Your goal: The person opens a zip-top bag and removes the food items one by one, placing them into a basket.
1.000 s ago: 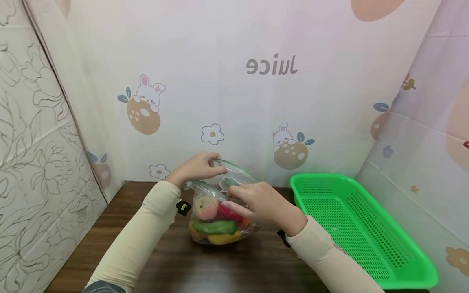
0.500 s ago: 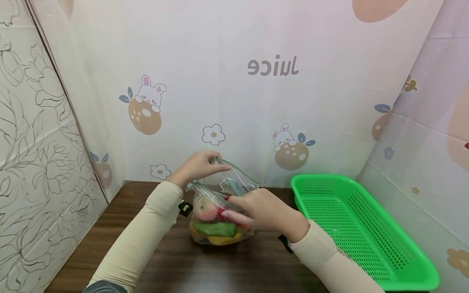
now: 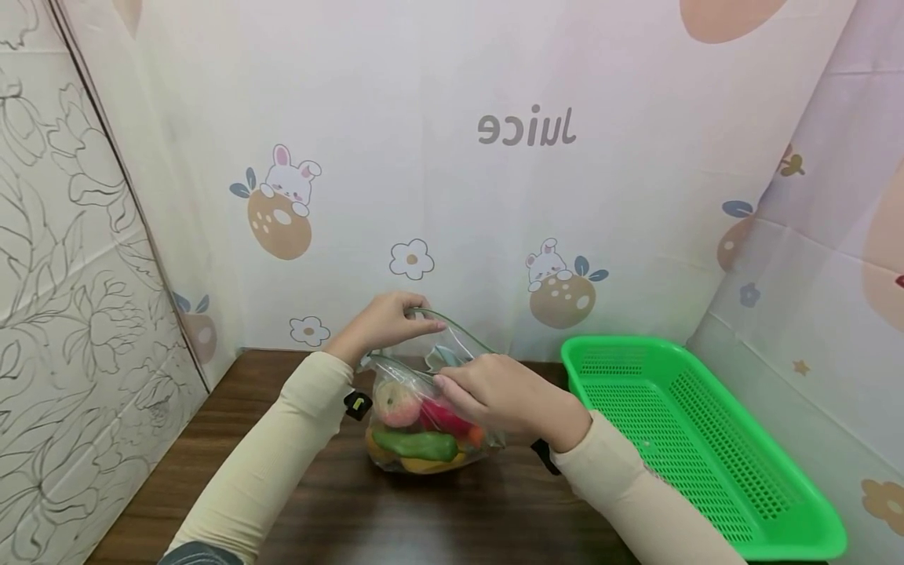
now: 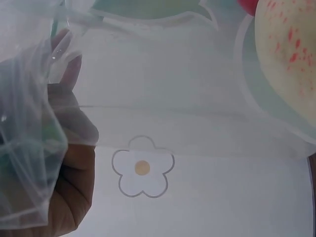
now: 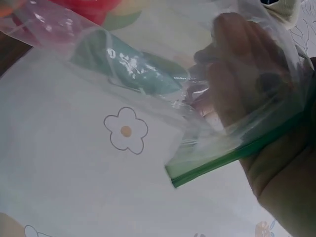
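Note:
A clear zip bag [image 3: 462, 339] with a green zip strip stands on the table, its mouth open. Inside lie a pinkish peach [image 3: 397, 405], a green pepper [image 3: 418, 445], a red rounded item [image 3: 443, 417], something yellow [image 3: 424, 465] and an orange tip [image 3: 475, 435]. My left hand [image 3: 388, 322] pinches the far rim of the bag between thumb and fingers. At the near rim my right hand [image 3: 504, 392] grips the plastic with thumb and curled fingers. The right wrist view shows those fingers through the plastic, beside the green strip [image 5: 217, 163].
A green perforated basket [image 3: 812, 502] stands at the right of the brown wooden table [image 3: 339, 518]. A patterned cloth backdrop [image 3: 452, 196] rises behind the table, with further panels on the left and right.
My right hand has drawn back and up slightly at the near rim, uncovering more of the red item and the orange tip. The left hand has stayed almost still.

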A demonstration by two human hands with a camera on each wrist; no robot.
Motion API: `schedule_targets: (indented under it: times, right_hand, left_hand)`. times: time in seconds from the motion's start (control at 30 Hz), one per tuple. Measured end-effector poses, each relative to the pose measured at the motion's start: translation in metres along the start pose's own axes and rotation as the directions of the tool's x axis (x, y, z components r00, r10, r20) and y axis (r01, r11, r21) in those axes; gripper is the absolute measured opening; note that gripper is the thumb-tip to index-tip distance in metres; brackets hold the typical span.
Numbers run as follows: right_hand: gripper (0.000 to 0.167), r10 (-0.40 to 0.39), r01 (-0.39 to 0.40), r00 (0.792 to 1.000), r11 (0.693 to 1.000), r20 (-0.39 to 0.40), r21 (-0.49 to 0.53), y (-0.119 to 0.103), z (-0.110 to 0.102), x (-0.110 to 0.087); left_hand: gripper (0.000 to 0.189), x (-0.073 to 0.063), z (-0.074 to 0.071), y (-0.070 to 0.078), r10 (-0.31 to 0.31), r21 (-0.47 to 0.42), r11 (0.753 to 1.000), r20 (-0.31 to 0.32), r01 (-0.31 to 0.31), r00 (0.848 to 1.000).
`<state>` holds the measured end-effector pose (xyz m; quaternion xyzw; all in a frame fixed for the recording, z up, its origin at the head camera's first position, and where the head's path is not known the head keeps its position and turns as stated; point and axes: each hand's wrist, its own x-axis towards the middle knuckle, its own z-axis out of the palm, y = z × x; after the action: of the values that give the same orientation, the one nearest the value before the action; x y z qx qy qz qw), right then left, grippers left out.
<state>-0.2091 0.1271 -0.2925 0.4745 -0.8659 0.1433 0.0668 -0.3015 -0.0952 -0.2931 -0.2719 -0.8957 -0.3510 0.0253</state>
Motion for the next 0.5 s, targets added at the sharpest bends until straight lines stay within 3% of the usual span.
schedule_targets:
  times: [0.23,0.5]
  right_hand:
    - [0.031,0.000,-0.003,0.997,0.999,0.073,0.038,0.005,-0.008,0.013]
    - [0.024,0.059,-0.089,0.980,0.984,0.189,0.153,0.019,-0.019,0.028]
  left_hand:
    - [0.027,0.000,0.000,-0.001,0.010,-0.009,1.000,0.000,-0.010,1.000]
    - [0.025,-0.002,0.001,0.000,0.003,-0.032,0.999,0.000,-0.003,1.000]
